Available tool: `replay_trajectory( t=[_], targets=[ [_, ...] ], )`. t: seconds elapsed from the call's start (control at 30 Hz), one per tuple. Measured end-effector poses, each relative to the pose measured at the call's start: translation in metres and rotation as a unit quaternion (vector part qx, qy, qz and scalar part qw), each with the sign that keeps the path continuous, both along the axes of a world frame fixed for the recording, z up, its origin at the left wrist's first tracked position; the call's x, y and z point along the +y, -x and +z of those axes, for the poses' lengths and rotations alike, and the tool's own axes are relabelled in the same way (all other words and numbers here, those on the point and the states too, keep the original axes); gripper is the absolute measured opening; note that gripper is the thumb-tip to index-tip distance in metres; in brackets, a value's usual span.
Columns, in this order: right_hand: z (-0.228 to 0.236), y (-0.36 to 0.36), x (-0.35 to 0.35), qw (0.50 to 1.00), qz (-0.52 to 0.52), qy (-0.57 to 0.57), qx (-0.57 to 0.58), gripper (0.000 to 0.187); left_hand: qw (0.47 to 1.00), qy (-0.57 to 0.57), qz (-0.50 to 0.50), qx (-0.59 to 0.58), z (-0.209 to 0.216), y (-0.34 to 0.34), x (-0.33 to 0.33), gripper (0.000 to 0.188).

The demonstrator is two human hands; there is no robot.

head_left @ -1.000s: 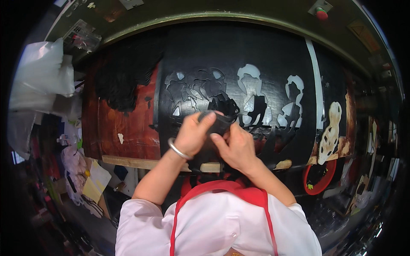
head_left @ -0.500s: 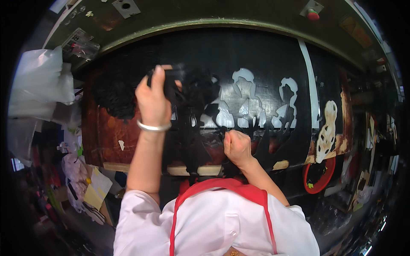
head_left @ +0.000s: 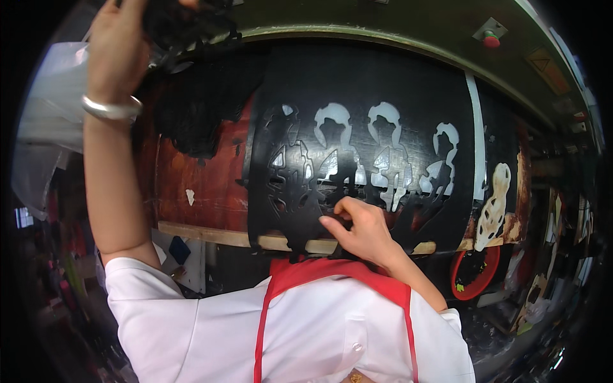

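My left hand (head_left: 119, 54) is raised at the upper left, closed around a bundle of black cut-out pieces (head_left: 188, 29); the hand is partly blurred and its fingertips run toward the picture's edge. Under my right hand (head_left: 365, 228) lies a black sheet (head_left: 408, 76) with several cut openings shaped like shoe uppers. Light surface shows through those openings. That hand's thumb and forefinger are bent and stand apart at the sheet's near part, with nothing visible between them. A heap of black pieces (head_left: 195, 121) lies left of the sheet.
A cream perforated pattern piece (head_left: 493, 207) lies at the right end of the reddish-brown board (head_left: 220, 191). Below it stands a red bin (head_left: 490, 281) with scraps. A green machine beam (head_left: 421, 22) with a red button (head_left: 490, 39) spans the back. Clear plastic bags (head_left: 48, 115) hang at left.
My left hand has swung up and left with the black pieces, baring more of the sheet's left part. My right hand has loosened from a fist, thumb and forefinger now apart.
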State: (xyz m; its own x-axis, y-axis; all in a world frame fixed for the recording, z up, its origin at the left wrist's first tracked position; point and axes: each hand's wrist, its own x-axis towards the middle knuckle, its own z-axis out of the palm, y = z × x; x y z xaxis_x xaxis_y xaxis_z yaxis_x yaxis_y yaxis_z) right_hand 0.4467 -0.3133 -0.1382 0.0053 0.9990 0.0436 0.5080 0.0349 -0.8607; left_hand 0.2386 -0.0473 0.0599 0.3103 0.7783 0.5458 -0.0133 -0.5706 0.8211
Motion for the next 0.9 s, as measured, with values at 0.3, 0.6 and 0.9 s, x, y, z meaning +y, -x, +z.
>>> replay_trajectory(
  t=[0.3,0.6,0.9],
  targets=[
    [-0.070,0.017,0.035,0.816,0.118,0.373,0.426,0.010,0.901,-0.229,-0.241,0.280,-0.225,0.019,-0.159,0.030],
    [-0.051,0.031,0.028,0.697,0.068,0.306,0.645,0.020,0.970,-0.012,-0.148,0.190,-0.250,0.033,-0.161,0.024],
    [0.003,0.023,0.027,0.977,0.101,0.174,-0.070,0.008,0.899,0.376,-0.003,-0.226,-0.162,0.047,-0.086,0.024]
  ],
)
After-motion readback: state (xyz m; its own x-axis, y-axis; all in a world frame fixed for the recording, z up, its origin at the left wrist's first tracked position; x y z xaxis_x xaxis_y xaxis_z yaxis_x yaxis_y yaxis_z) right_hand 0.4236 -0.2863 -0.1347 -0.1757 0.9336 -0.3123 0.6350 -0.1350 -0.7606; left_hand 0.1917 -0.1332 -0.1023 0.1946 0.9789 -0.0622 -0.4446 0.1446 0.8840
